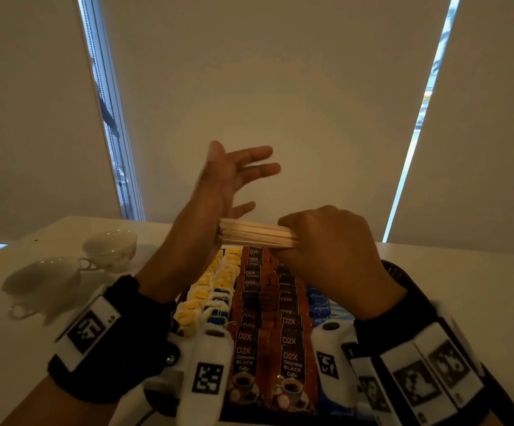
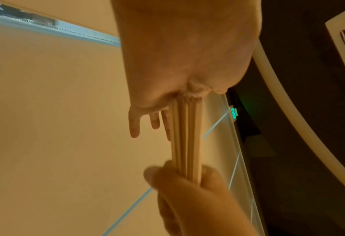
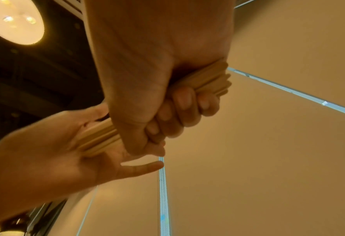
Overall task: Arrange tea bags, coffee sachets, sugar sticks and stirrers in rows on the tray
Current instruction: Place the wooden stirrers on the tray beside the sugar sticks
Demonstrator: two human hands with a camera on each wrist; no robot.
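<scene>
The right hand (image 1: pixel 332 247) has its fingers (image 3: pixel 179 111) curled tight round a bundle of stirrers (image 1: pixel 255 236), held level above the far end of the tray (image 1: pixel 400 275). The left hand (image 1: pixel 225 179) is open, fingers (image 1: pixel 255 162) spread straight, its palm flat against the bundle's free end. On the tray below lie rows of tea bags (image 1: pixel 215 290), coffee sachets (image 1: pixel 268 318) and blue sticks (image 1: pixel 318 305); left of the tray two cups (image 1: pixel 74 265) sit on the surface (image 1: pixel 3 348).
</scene>
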